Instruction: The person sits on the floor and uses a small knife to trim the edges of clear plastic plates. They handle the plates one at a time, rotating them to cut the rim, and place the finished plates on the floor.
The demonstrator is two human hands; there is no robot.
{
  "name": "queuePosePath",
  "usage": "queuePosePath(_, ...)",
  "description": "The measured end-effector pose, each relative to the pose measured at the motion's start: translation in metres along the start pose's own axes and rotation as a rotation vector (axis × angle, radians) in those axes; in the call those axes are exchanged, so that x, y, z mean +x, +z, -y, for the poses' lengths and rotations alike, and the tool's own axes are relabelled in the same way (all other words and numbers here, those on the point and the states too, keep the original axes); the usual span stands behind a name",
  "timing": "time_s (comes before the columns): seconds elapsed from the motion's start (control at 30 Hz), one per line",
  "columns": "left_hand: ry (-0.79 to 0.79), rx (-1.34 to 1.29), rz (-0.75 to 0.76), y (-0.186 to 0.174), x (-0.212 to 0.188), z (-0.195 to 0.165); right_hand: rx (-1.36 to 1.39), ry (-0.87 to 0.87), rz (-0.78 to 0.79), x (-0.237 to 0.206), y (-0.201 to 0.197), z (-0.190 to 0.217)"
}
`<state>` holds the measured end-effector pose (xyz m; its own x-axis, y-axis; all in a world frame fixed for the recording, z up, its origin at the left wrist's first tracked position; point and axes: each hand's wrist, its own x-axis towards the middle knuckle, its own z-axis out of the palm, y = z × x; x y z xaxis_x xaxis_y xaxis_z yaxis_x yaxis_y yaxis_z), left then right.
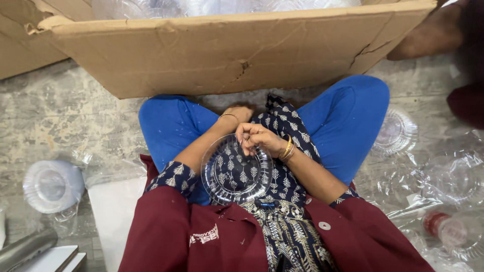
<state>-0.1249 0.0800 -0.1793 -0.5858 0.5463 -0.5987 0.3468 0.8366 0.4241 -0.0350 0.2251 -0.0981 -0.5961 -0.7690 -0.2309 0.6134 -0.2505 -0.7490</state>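
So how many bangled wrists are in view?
2: the left hand reaches toward the cardboard box; the right hand pinches the clear plastic plate.

clear plate (237, 176) – glossy ribbed plastic | box (227, 55) – matt creased cardboard | floor (65, 116) – rough, worn | trousers (348, 121) – smooth blue cloth

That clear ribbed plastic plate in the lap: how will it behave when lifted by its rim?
The clear plate looks thin and see-through, so probably very light and somewhat flexible. Its glossy surface may be slippery, though the ribbed rim should give grip. The right hand pinches its upper edge; the left hand sits beyond it, so one hand likely suffices.
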Motion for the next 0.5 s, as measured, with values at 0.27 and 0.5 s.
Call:
queuePosePath(0.27, -0.015, 0.147, -0.058, 0.008, 0.002, 0.003, 0.013, 0.034, 0.018, -0.004, 0.001, 0.001)
queuePosePath(0.5, -0.16, 0.385, -0.619, 0.013, 0.007, 0.019, -0.027, 0.065, 0.103, -0.007, 0.008, 0.009)
